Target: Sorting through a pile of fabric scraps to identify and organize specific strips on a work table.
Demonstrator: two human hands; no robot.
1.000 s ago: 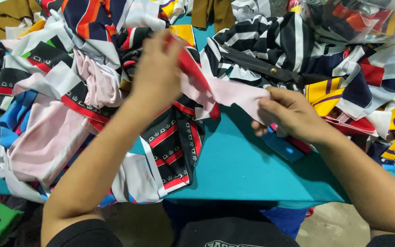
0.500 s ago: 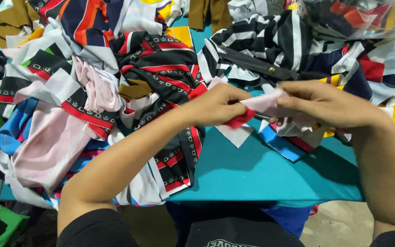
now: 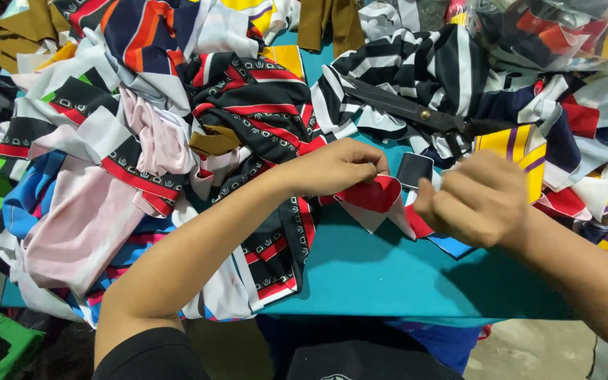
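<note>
Both forearms reach in from the near edge and converge at centre. The left hand (image 3: 336, 169) is closed in a pinch, fingers curled; the right hand (image 3: 476, 200), just beside it, is loosely fisted.

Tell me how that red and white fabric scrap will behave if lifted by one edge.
Probably floppy: the red and white scrap already curls between the left hand and right hand. Likely light, being thin. It may snag on neighbouring fabric pieces.
</note>
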